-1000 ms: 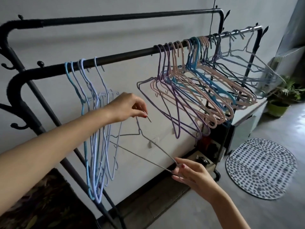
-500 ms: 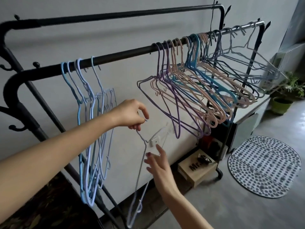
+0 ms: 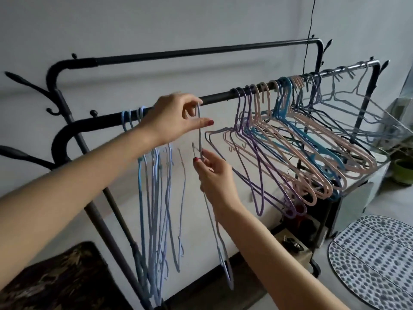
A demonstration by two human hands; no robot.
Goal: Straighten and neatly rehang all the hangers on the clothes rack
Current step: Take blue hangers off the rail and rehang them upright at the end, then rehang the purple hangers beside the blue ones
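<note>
A black clothes rack has a front rail (image 3: 219, 98) and a higher back rail. My left hand (image 3: 172, 117) pinches the hook of a pale lilac wire hanger (image 3: 220, 245) right at the front rail. My right hand (image 3: 212, 173) pinches the same hanger's neck just below, and its body hangs straight down. To the left, several blue and lilac hangers (image 3: 154, 209) hang straight and close together. On the right half of the rail, a tangled bunch of purple, pink, blue and grey hangers (image 3: 297, 148) leans askew.
A grey wall stands close behind the rack. Coat hooks (image 3: 26, 86) stick out at the rack's left end. A dotted round mat (image 3: 375, 260) lies on the floor at right, a green plant pot (image 3: 402, 173) beyond it, and a box sits under the rack.
My left hand has lifted the lilac hanger from below the rail up to the rail. My right hand let go of its lower bar and rose to its neck. The view tilted upward.
</note>
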